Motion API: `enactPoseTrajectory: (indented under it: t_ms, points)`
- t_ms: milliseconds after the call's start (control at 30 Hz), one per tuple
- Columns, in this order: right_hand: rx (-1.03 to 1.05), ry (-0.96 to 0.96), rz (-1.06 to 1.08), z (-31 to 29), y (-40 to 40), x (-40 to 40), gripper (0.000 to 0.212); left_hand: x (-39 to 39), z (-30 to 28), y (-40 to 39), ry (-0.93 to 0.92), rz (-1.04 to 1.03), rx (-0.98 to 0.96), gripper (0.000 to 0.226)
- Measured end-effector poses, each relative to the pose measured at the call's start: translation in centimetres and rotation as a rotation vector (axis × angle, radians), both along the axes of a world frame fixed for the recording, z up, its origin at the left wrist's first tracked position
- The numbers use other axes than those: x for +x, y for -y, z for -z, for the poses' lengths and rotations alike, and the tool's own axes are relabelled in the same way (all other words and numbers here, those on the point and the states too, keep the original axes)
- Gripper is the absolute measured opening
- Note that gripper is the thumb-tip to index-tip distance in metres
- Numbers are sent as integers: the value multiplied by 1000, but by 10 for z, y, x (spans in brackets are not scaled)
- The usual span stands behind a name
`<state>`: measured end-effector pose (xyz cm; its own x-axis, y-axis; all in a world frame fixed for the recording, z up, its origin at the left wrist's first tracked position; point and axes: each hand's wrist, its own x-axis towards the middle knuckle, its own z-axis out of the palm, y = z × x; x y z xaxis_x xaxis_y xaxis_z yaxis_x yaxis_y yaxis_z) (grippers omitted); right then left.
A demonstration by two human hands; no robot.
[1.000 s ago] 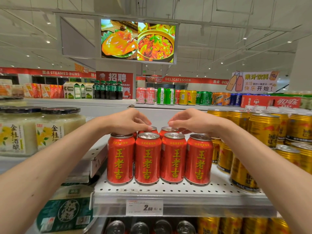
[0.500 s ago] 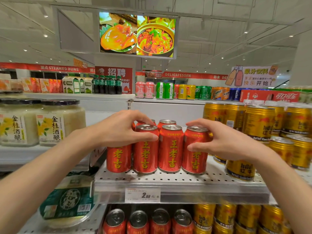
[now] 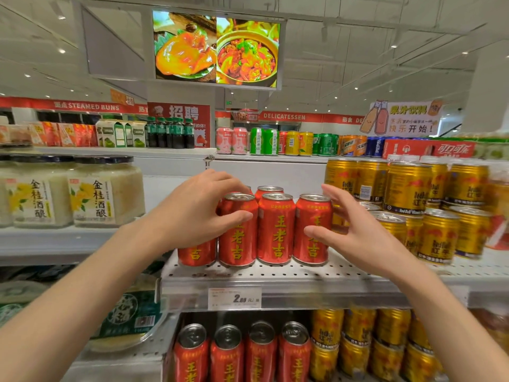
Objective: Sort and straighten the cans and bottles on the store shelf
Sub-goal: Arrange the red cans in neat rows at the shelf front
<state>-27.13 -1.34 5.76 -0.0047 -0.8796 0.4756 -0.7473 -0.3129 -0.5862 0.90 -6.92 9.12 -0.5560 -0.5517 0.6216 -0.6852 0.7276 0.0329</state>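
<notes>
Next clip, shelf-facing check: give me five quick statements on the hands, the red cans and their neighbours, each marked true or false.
1. Four red cans stand in the front row. True.
2. The left hand grips cans at the row's left end. True.
3. The right hand holds a gold can. False: it touches the rightmost red can; the gold cans stand further right.
4. The price tag hangs under the red cans. True.
5. The jars sit right of the red cans. False: they sit to the left.
</notes>
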Motion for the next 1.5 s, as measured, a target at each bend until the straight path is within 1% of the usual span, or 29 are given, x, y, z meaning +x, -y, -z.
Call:
enactPoseTrajectory:
  t_ms: [67,133,200,233,300,400,467,567,667,767,867,1000,1167,1300,1500]
  points:
    - [-46,78,8,12,-12,2,93,1,10,-10,-85,43,-33,53]
    - [-78,172,-10,26,-27,5,91,1,23,-23,-189,91,-64,48]
    - [-91,246,-8,40,-42,8,84,-1,38,-38,-295,138,-96,43]
    - [-94,273,4,48,-50,10,79,-2,48,-46,-350,162,-81,41]
    - [-104,334,22,64,-66,14,67,-5,69,-62,-455,206,5,38]
    - [-81,431,48,92,-84,17,47,-12,106,-77,-567,234,216,35]
    - [-40,475,69,115,-94,13,40,-18,131,-83,-632,217,370,37]
    - [46,527,116,148,-104,-2,29,-26,163,-93,-726,188,556,33]
    - [87,556,161,170,-112,-26,23,-40,184,-104,-839,143,669,29]
    - [109,566,169,177,-116,-55,21,-65,197,-113,-868,106,717,29]
    - [100,546,137,173,-116,-92,21,-101,198,-119,-862,88,697,28]
    - [93,523,88,159,-109,-147,20,-163,186,-124,-920,93,666,24]
    - [91,467,38,143,-100,-211,19,-229,169,-129,-965,87,612,26]
    - [72,411,-18,128,-94,-236,19,-256,155,-127,-955,65,531,26]
    - [28,319,-36,105,-88,-250,17,-268,135,-116,-935,25,354,31]
